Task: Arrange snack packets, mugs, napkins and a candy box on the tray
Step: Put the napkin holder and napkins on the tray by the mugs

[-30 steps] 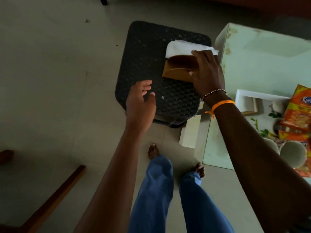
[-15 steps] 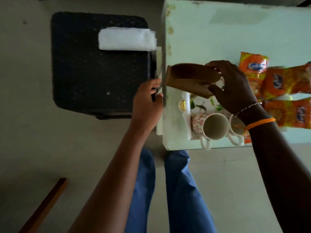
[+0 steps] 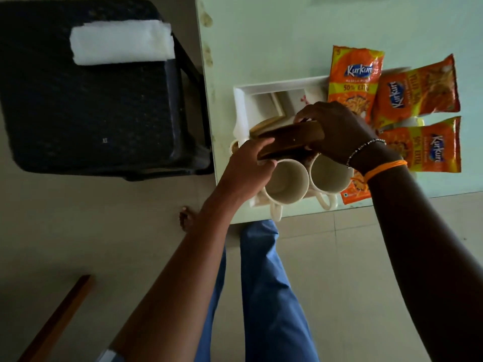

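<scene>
Gripping brown box (image 3: 292, 139) w/ both hands

Black woven stool (image 3: 91, 100) beside pale green table (image 3: 274, 35).

Brown holder (image 3: 292, 141) above white tray (image 3: 240, 100), beside two mugs (image 3: 286, 180).

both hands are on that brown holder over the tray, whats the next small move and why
Probably lower the brown holder into the free strip of the white tray just beyond the two mugs, then release. Both the left hand and right hand have a grip on it, it sits above the mugs, and the napkins wait on the black stool.
</scene>
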Action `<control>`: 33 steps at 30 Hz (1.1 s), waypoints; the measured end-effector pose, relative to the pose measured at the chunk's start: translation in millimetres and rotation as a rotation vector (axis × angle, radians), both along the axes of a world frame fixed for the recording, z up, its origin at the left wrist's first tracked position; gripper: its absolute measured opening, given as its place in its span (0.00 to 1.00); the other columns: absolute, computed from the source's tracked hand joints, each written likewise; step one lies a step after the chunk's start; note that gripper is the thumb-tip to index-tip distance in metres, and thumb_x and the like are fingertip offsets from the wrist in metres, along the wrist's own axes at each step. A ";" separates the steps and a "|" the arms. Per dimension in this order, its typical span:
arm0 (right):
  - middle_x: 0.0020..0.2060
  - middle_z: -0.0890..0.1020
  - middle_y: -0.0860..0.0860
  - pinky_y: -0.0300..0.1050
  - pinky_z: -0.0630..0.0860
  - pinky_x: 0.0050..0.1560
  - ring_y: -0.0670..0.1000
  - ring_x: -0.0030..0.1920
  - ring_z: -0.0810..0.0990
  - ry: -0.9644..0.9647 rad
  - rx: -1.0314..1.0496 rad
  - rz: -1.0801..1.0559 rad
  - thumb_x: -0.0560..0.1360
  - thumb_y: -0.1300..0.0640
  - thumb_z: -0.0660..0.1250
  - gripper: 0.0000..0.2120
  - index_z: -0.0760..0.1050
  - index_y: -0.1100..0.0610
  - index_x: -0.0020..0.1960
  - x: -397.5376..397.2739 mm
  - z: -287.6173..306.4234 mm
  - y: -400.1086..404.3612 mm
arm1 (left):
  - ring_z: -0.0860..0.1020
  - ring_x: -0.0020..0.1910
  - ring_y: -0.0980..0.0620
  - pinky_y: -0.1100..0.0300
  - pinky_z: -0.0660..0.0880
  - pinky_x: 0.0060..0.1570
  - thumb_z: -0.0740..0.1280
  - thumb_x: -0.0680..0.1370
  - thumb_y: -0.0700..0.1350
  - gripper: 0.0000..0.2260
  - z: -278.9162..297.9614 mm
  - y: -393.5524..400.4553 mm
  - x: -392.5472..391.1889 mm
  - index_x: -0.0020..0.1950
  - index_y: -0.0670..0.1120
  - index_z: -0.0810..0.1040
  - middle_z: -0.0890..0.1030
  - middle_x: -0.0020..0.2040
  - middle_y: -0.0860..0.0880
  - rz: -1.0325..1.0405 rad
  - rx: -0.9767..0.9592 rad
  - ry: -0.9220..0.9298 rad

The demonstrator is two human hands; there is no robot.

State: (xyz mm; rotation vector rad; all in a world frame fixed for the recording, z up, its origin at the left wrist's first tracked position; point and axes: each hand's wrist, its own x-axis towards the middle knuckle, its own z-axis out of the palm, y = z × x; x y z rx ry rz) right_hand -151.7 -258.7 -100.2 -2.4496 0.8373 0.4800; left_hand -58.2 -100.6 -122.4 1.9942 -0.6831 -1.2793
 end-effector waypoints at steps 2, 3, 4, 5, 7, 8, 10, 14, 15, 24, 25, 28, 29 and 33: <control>0.58 0.78 0.56 0.57 0.74 0.56 0.60 0.60 0.73 -0.003 0.021 -0.005 0.69 0.61 0.69 0.19 0.74 0.54 0.59 -2.1 -3.3 -1.2 | 0.70 0.65 0.52 0.74 0.60 0.49 0.63 0.76 0.42 0.19 -2.2 -4.4 -5.4 0.66 0.49 0.71 0.73 0.67 0.48 -0.017 0.013 0.001; 0.57 0.78 0.57 0.56 0.74 0.56 0.60 0.60 0.73 -0.003 0.031 -0.002 0.68 0.61 0.70 0.20 0.74 0.54 0.59 -2.2 -4.2 -3.1 | 0.71 0.64 0.53 0.74 0.61 0.49 0.63 0.76 0.42 0.18 -3.4 -6.2 -7.5 0.66 0.49 0.72 0.73 0.66 0.48 -0.017 0.019 -0.007; 0.57 0.79 0.57 0.56 0.74 0.57 0.60 0.59 0.73 -0.004 0.043 0.006 0.66 0.62 0.71 0.21 0.74 0.55 0.59 -2.0 -5.0 -4.9 | 0.71 0.63 0.53 0.74 0.61 0.48 0.63 0.76 0.42 0.17 -4.7 -7.7 -9.6 0.65 0.48 0.73 0.74 0.66 0.48 -0.012 0.022 -0.016; 0.57 0.79 0.57 0.55 0.73 0.57 0.60 0.59 0.74 -0.007 0.058 0.019 0.65 0.62 0.72 0.22 0.75 0.55 0.59 -1.3 -5.6 -6.1 | 0.72 0.62 0.54 0.74 0.62 0.48 0.63 0.76 0.42 0.16 -5.9 -8.5 -10.9 0.64 0.48 0.73 0.75 0.65 0.48 -0.003 0.021 -0.022; 0.56 0.79 0.57 0.55 0.74 0.56 0.60 0.57 0.75 -0.008 0.085 0.034 0.63 0.63 0.74 0.23 0.75 0.56 0.57 -0.6 -5.6 -8.4 | 0.72 0.57 0.57 0.79 0.63 0.44 0.62 0.76 0.42 0.14 -7.5 -10.4 -13.5 0.62 0.48 0.75 0.76 0.63 0.48 0.010 0.017 -0.018; 0.55 0.79 0.57 0.55 0.75 0.55 0.60 0.57 0.76 -0.007 0.094 0.038 0.63 0.63 0.74 0.23 0.75 0.56 0.57 -0.4 -5.7 -8.7 | 0.72 0.54 0.59 0.82 0.63 0.41 0.62 0.76 0.41 0.14 -8.1 -10.7 -13.9 0.61 0.47 0.75 0.76 0.62 0.48 0.011 0.014 -0.015; 0.54 0.79 0.57 0.55 0.75 0.55 0.59 0.56 0.76 -0.010 0.105 0.050 0.63 0.62 0.75 0.23 0.75 0.56 0.56 0.2 -6.5 -7.8 | 0.71 0.49 0.61 0.86 0.62 0.39 0.63 0.76 0.41 0.12 -9.2 -10.1 -13.5 0.59 0.46 0.76 0.77 0.60 0.48 0.011 0.007 -0.014; 0.55 0.79 0.57 0.51 0.74 0.54 0.58 0.56 0.76 0.003 0.111 0.091 0.62 0.61 0.76 0.24 0.75 0.57 0.57 3.6 -7.3 -10.1 | 0.71 0.50 0.61 0.84 0.63 0.40 0.63 0.76 0.42 0.11 -10.9 -7.7 -10.1 0.58 0.46 0.76 0.78 0.59 0.48 -0.008 -0.005 -0.032; 0.56 0.79 0.57 0.50 0.75 0.54 0.57 0.55 0.77 0.004 0.146 0.072 0.62 0.61 0.77 0.24 0.75 0.57 0.57 3.0 -6.4 -13.3 | 0.71 0.51 0.60 0.81 0.64 0.41 0.63 0.76 0.42 0.12 -11.1 -7.3 -9.6 0.59 0.46 0.76 0.78 0.59 0.48 -0.017 -0.007 -0.041; 0.58 0.80 0.58 0.48 0.71 0.60 0.58 0.58 0.78 -0.054 -0.056 -0.459 0.72 0.65 0.66 0.14 0.77 0.58 0.57 -78.4 -31.9 -34.9 | 0.72 0.64 0.50 0.59 0.69 0.59 0.62 0.77 0.43 0.16 1.8 -25.7 -21.8 0.65 0.48 0.72 0.74 0.65 0.47 -0.099 -0.069 -0.154; 0.60 0.78 0.59 0.47 0.67 0.62 0.59 0.61 0.75 -0.005 -0.053 -0.419 0.71 0.64 0.67 0.15 0.76 0.59 0.58 -89.0 -38.3 -28.0 | 0.71 0.65 0.50 0.59 0.68 0.59 0.61 0.77 0.42 0.16 2.1 -28.7 -25.9 0.66 0.49 0.71 0.73 0.67 0.47 -0.143 -0.071 -0.170; 0.68 0.71 0.58 0.52 0.62 0.68 0.59 0.69 0.65 0.109 -0.043 -0.278 0.68 0.59 0.71 0.24 0.72 0.55 0.64 -111.7 -54.8 -6.1 | 0.69 0.66 0.48 0.60 0.65 0.59 0.60 0.77 0.41 0.19 -0.2 -34.2 -38.2 0.68 0.49 0.68 0.70 0.69 0.46 -0.268 -0.067 -0.227; 0.71 0.67 0.57 0.56 0.62 0.70 0.60 0.72 0.62 0.120 -0.042 -0.271 0.68 0.58 0.72 0.27 0.71 0.53 0.66 -116.0 -58.8 0.3 | 0.69 0.67 0.48 0.58 0.66 0.60 0.60 0.77 0.41 0.20 -1.3 -34.4 -41.0 0.69 0.49 0.67 0.70 0.69 0.46 -0.289 -0.059 -0.238; 0.75 0.57 0.53 0.65 0.63 0.69 0.61 0.75 0.53 0.159 -0.089 -0.340 0.66 0.53 0.73 0.33 0.66 0.46 0.69 -121.6 -67.4 14.7 | 0.67 0.69 0.47 0.52 0.67 0.64 0.60 0.77 0.41 0.21 -6.3 -35.2 -46.2 0.70 0.50 0.65 0.69 0.70 0.47 -0.293 -0.046 -0.250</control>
